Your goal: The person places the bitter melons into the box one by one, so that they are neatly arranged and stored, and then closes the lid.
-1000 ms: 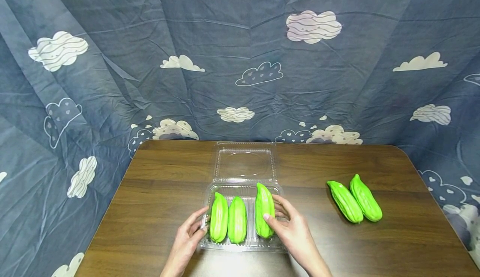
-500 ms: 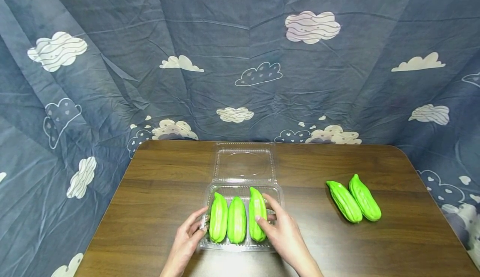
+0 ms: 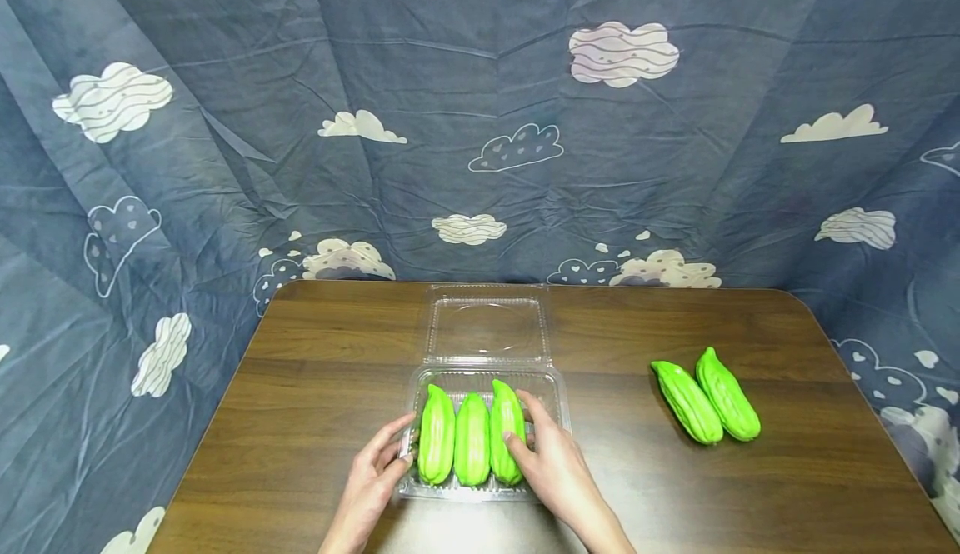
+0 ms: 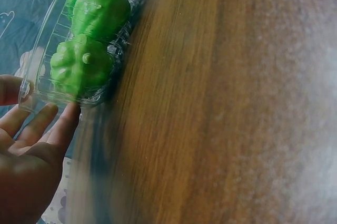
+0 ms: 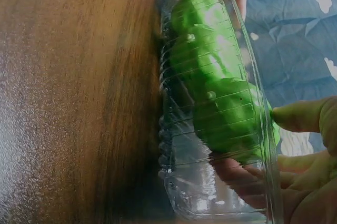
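Note:
Three bright green, ridged bitter melons lie side by side in a clear plastic clamshell container [image 3: 551,379]: the left bitter melon [image 3: 437,437], the middle bitter melon [image 3: 472,441] and the right bitter melon [image 3: 506,437]. My right hand [image 3: 558,466] holds the right one, thumb on top and fingers along its right side, inside the container. With thumb at the rim and fingers against the outer wall, my left hand [image 4: 31,150] grips the container's left side. The right wrist view shows the right melon [image 5: 231,118] through the clear wall, against the middle one.
Two more bitter melons [image 3: 686,404] lie together on the right of the brown wooden table [image 3: 315,387]. The container's lid [image 3: 489,325] is folded back flat behind the base. A blue cloud-print cloth [image 3: 420,179] hangs beyond the table's far edge.
My right hand has moved left and lowered the right bitter melon until it rests against the middle one. My left hand has stayed at the container's left side.

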Action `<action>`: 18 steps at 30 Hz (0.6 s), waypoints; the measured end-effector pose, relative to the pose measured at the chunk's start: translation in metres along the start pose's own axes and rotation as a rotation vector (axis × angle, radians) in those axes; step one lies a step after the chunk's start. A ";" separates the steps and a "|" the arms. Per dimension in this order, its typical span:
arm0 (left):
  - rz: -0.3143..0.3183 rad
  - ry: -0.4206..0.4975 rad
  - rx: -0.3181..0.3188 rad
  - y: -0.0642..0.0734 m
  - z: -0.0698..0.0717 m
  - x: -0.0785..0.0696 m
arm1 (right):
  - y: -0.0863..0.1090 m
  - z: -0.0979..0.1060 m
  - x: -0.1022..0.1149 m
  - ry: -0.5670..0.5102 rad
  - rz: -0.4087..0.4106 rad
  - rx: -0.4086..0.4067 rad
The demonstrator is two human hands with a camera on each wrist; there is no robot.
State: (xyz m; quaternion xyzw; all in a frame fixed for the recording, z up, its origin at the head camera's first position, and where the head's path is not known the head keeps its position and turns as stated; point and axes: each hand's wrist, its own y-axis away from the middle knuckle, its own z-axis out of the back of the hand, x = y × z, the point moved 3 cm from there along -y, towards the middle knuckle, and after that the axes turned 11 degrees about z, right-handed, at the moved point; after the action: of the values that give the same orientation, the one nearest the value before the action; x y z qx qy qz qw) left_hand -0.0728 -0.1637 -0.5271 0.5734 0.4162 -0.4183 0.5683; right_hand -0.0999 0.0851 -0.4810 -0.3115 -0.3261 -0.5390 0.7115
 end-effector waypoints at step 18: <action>-0.002 0.029 0.024 0.001 0.000 -0.001 | -0.004 -0.010 -0.006 0.055 0.030 -0.025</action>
State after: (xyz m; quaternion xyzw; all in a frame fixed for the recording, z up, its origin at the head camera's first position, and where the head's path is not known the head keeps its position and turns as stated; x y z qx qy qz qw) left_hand -0.0721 -0.1635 -0.5256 0.5858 0.4201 -0.4155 0.5547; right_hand -0.1036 0.0793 -0.4918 -0.3103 -0.2950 -0.5404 0.7244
